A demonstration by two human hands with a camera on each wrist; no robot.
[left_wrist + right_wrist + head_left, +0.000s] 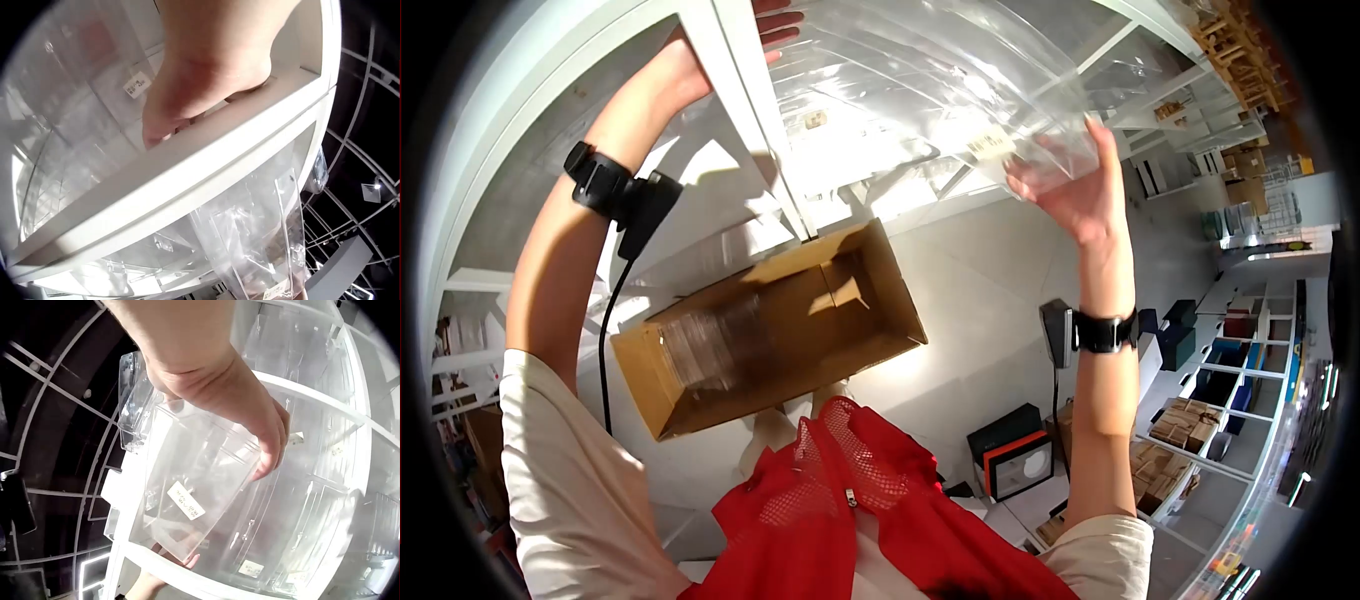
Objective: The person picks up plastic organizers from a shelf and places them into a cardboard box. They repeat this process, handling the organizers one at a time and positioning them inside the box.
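Observation:
My right hand [1080,205] grips a clear plastic box [187,481] by its end, thumb on one side and fingers on the other. A small white label [185,500] is stuck on that box. Reaching past a white shelf post [745,90], my left hand [200,87] has its fingers extended in the head view. In the left wrist view the shelf edge hides part of those fingers. The right wrist view shows the left fingertips [187,561] close to the box's lower end.
An open cardboard box [820,310] with clear plastic pieces [715,345] inside stands on the floor [990,260] below. More clear boxes [294,506] fill the white shelf. At right are a black and orange box [1015,460] and a cubby shelf [1250,400].

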